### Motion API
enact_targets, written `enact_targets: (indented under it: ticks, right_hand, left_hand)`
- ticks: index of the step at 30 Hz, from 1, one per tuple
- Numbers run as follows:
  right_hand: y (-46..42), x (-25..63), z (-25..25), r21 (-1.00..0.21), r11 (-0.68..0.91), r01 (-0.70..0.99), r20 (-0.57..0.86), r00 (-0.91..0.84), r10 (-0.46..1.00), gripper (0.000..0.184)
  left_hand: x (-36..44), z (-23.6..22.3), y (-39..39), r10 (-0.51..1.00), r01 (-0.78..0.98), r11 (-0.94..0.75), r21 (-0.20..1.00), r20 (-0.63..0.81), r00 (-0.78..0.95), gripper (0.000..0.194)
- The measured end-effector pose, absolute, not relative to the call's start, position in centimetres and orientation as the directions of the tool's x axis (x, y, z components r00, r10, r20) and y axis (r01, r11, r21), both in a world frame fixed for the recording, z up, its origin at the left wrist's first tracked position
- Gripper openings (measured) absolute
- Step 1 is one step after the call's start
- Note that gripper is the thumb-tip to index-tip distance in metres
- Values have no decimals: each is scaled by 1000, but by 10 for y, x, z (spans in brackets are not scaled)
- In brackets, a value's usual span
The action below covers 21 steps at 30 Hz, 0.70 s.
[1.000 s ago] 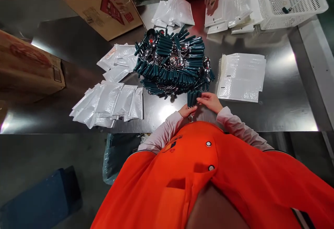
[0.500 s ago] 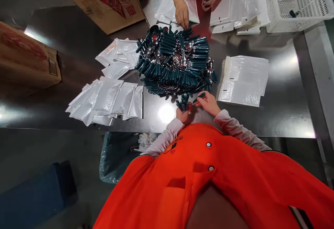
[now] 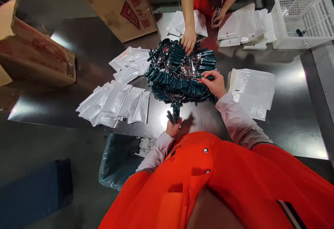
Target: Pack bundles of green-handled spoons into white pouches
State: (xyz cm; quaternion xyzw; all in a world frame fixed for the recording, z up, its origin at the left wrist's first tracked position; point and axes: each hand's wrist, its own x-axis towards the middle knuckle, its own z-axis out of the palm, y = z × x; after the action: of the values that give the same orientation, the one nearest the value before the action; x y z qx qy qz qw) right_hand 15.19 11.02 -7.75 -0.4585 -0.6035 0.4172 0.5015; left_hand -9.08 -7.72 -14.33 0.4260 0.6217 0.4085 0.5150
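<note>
Green cutlery (image 3: 176,108) is sitting in the left hand (image 3: 173,128), its fingers wrapping around the bunch, near the table (image 3: 206,119) edge. The right hand (image 3: 217,84), having moved from that bunch to the pile (image 3: 177,84), is pinching one utensil (image 3: 211,78) there between thumb and fingers; this piece is apparently being handled apart from the bunch. Farther off, a co-worker's hand (image 3: 189,40) is reaching onto the pile, its grip unclear.

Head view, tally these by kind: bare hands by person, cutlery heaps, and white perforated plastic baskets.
Wearer's left hand and right hand: 2
Co-worker's hands: 2
Heap of dark-teal-handled metal cutlery: 1
White perforated plastic basket: 1
Total: 6
</note>
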Motion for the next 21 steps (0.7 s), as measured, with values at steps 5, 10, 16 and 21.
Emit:
enact_targets:
  ticks: [5,10,16,21]
  right_hand:
    - [96,144,-72,-811,475,342,304,-449,840,65]
    - [12,125,-81,-938,343,44,302,-377,876,119]
    - [-30,109,-102,-942,253,220,304,238,922,21]
    - [-39,128,-121,-934,242,263,308,247,919,20]
  left_hand:
    - [-74,-128,-67,959,234,282,930,-281,-41,23]
    - [-42,-119,-52,967,443,241,863,-252,-35,22]
    - [-6,-110,-43,916,644,86,760,-314,248,50]
    - [15,-113,-42,904,594,16,804,-266,336,45]
